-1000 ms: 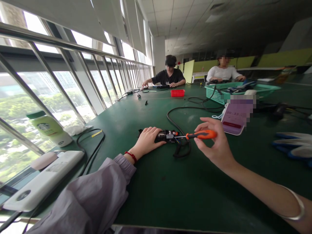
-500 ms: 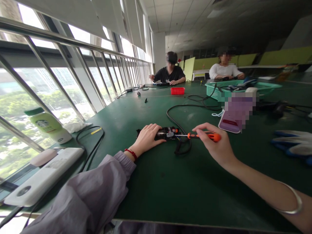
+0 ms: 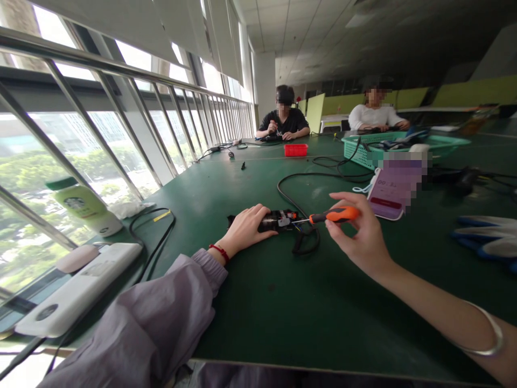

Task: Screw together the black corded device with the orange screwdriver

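Observation:
My left hand (image 3: 251, 226) lies over a black corded device (image 3: 283, 220), its fingers wrapped round the dark cylindrical part and holding it against the table. Metal parts and small coloured wires show at the device's uncovered right end. Between the thumb and fingers of my right hand (image 3: 359, 237) is an orange and black screwdriver (image 3: 337, 215). Its thin shaft points left, and the tip reaches the device's exposed parts; exact contact there is too small to make out. A black cable (image 3: 288, 180) curls from the device across the green table (image 3: 250, 307).
To the right are a phone (image 3: 388, 199), blue-white gloves (image 3: 490, 237) and a green basket (image 3: 357, 153) holding several items. A red tray (image 3: 295, 150) sits farther back. A bottle (image 3: 83, 207) and a white power bank (image 3: 81, 288) are at left. Two people sit across the table.
My right hand has shifted its grip on the screwdriver, thumb lower and fingers more spread, and the handle has tilted up and turned. My left hand stays on the device.

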`<state>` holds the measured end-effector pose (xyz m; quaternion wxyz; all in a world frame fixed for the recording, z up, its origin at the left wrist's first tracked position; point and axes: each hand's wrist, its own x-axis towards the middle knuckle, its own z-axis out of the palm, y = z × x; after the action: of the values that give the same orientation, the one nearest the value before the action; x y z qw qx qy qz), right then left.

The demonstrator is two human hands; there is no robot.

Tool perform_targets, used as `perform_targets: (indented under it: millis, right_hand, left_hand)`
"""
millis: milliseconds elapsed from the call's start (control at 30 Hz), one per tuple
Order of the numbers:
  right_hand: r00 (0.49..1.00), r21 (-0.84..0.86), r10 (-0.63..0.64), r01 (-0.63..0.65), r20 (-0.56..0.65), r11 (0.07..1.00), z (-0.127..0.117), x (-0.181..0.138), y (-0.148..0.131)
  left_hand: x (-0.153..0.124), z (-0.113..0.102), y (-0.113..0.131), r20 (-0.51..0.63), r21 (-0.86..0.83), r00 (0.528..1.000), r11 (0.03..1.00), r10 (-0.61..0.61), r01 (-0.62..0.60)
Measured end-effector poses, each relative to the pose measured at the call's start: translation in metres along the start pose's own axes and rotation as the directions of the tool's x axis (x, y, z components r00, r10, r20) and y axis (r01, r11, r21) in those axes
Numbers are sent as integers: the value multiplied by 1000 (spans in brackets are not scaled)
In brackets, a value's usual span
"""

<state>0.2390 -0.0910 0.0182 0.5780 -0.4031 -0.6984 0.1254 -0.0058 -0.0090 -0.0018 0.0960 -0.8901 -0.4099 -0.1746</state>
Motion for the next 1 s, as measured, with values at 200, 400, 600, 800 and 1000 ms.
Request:
perform_targets:
  millis: [200, 400, 600, 800, 1000]
  right_hand:
    - [997, -7, 31, -31, 74, 1000, -2, 0, -1]
    - [999, -36, -3, 5, 44, 999, -3, -1, -1]
    - [992, -48, 110, -107, 65, 993, -3, 2, 1]
    - [999, -4, 35, -35, 30, 999, -3, 2, 0]
    - [986, -1, 147, -148, 74, 989, -4, 3, -5]
  left_hand:
    - [0, 1, -1, -5, -18, 1000, 1000, 13, -13]
    - [0, 1, -2, 0, -40, 1000, 999, 17, -17]
    - [0, 2, -2, 8, -44, 1000, 999, 9, -9]
    - [0, 1, -1, 17, -36, 1000, 999, 0, 0]
    - [1, 2, -3, 29, -52, 1000, 999, -7, 9]
